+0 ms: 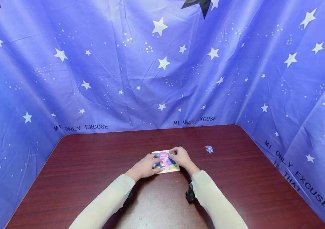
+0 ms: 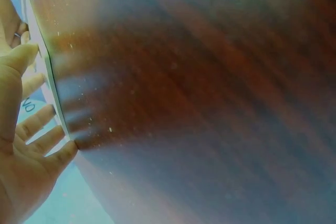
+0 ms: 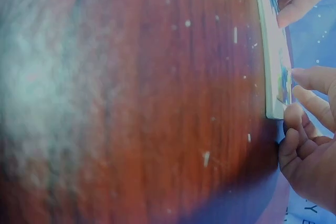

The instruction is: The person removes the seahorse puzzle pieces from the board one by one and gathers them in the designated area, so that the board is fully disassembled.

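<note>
A small jigsaw puzzle (image 1: pixel 165 164) with a pink cartoon figure on a blue ground lies in a pale frame on the table. My left hand (image 1: pixel 145 166) rests over its left side, fingers spread across the picture and thumb at the near edge. In the left wrist view the left hand's fingers (image 2: pixel 44 140) reach along the frame's edge. My right hand (image 1: pixel 181 157) is at the far right corner, thumb and index finger close together on the puzzle. Its other fingers (image 3: pixel 296 129) are curled beside the frame. Whether a piece is between its fingertips is hidden.
One loose blue puzzle piece (image 1: pixel 209 149) with a pale star lies on the dark red wooden table (image 1: pixel 99 152), to the right of the puzzle. A purple-blue curtain (image 1: pixel 128 76) with stars surrounds the table's back and sides.
</note>
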The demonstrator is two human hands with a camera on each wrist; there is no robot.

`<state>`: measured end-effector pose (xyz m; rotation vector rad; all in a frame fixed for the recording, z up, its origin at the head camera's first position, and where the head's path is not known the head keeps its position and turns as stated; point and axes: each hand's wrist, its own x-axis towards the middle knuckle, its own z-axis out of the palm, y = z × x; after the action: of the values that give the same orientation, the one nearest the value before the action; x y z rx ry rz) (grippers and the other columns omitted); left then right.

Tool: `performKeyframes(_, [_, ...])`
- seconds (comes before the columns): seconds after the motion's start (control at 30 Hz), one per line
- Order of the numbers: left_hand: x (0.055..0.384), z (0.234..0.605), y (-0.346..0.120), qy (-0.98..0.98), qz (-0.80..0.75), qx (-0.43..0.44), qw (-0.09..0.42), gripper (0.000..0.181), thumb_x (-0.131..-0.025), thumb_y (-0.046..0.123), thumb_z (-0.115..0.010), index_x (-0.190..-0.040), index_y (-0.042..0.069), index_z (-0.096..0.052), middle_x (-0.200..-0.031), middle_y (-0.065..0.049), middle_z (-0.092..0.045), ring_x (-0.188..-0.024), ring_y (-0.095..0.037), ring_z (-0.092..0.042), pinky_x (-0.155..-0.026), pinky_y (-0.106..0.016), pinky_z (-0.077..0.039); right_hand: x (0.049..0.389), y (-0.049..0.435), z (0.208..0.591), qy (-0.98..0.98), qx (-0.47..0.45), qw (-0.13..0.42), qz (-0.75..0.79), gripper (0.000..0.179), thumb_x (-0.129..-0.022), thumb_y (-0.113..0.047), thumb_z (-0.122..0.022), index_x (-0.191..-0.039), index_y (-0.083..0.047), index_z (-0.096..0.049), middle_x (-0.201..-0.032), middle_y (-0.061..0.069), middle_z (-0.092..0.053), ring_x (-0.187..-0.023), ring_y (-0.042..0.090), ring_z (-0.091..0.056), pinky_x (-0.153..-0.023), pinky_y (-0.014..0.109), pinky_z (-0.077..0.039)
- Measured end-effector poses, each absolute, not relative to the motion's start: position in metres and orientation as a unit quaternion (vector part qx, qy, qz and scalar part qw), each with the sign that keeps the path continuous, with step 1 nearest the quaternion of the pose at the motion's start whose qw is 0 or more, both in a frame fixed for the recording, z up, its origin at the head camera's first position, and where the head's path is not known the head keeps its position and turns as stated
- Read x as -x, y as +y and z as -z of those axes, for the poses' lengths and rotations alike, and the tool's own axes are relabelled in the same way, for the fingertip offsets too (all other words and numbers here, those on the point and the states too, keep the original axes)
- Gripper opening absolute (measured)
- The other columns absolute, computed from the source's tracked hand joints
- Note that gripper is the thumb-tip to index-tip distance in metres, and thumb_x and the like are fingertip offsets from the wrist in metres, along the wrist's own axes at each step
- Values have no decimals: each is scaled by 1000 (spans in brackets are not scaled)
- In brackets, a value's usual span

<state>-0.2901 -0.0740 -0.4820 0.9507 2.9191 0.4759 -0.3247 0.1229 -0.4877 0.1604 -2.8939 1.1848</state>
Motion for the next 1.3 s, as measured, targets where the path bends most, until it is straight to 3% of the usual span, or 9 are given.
performKeyframes(1.3, [292, 482, -72, 940, -150, -304, 24, 37, -87, 39, -63, -117, 18, -63, -121, -6, -54, -113, -23, -49, -96, -36, -43, 323, 119, 490, -927, -27, 2, -373, 14, -79, -20, -73, -88, -10, -70, -79, 2, -49, -74, 15, -45, -65, 26, -34])
